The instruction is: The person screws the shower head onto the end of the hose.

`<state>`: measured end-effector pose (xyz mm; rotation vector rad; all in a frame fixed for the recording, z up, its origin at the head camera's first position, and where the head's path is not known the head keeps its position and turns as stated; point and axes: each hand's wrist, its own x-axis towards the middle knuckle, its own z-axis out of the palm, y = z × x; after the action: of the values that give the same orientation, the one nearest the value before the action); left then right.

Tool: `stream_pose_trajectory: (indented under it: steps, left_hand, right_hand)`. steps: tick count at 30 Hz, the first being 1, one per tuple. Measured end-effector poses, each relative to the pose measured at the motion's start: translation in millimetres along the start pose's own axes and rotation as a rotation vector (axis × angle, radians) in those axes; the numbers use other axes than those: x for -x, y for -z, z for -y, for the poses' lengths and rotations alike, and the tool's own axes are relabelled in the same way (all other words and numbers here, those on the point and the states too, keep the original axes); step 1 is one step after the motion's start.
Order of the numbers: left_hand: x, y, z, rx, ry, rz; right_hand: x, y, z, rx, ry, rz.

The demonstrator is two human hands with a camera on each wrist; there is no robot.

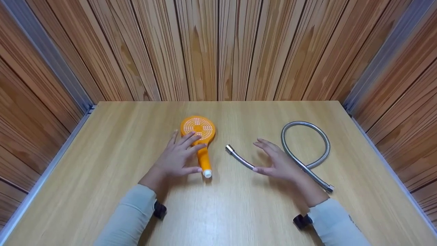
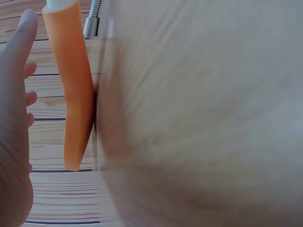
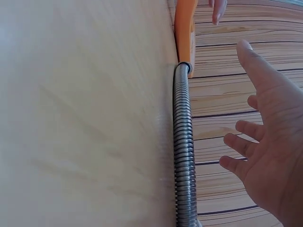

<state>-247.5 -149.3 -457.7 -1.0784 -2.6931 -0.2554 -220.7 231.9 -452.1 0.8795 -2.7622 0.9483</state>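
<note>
An orange shower head (image 1: 204, 158) lies face up on the table, its round perforated face away from me and its white threaded end toward me. My left hand (image 1: 179, 155) hovers over it with fingers spread, overlapping the face and handle in the head view; the left wrist view shows a gap between hand and handle. A silver metal shower hose (image 1: 305, 123) lies looped at the right, one end fitting (image 1: 229, 149) pointing at the shower head. Above the hose my right hand (image 1: 278, 162) is held with fingers apart, gripping nothing. Part of the hose is hidden beneath it.
The light wooden table (image 1: 102, 136) is bounded by wood-panelled walls (image 1: 205, 51) at the back and sides, with metal strips (image 1: 47, 201) along its side edges. The hose's other end fitting (image 1: 329, 188) lies near the right forearm. A black wrist device (image 1: 159, 210) sits on the left cuff.
</note>
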Motion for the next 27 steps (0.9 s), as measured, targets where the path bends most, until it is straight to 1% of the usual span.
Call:
stream_pose_trajectory:
  steps: [6, 8, 11, 14, 16, 21, 23, 27]
  left_hand:
    - [-7.8, -4.2, -1.0, 0.127, 0.045, 0.063]
    - [-10.0, -5.4, -1.3, 0.139, 0.048, 0.086]
    - [-11.5, -6.5, -2.1, 0.124, 0.05, 0.112]
    - [-13.0, -6.1, -3.7, 0.075, 0.056, 0.136]
    - [-13.8, -5.3, -5.0, 0.063, 0.074, 0.148]
    - [-14.8, -3.9, -6.7, 0.081, 0.13, 0.156]
    - [-15.7, -4.1, -6.7, 0.077, 0.139, 0.158]
    - [-19.3, -4.6, -7.0, 0.035, 0.137, 0.153]
  right_hand:
    - [-6.2, -5.7, -2.2, -0.08, -0.038, 0.005]
    - [-9.0, -8.3, -3.0, -0.103, -0.042, 0.02]
    - [-13.3, -12.4, -2.9, -0.142, -0.049, 0.047]
    - [-16.5, -16.3, -1.4, -0.172, -0.071, 0.078]
    - [-18.5, -18.5, 0.4, -0.184, -0.085, 0.099]
    - [-23.1, -24.1, 3.6, -0.172, -0.118, 0.135]
    - [-24.6, -25.9, 3.6, -0.157, -0.128, 0.14]
    - [-26.8, -27.8, 2.9, -0.157, -0.133, 0.136]
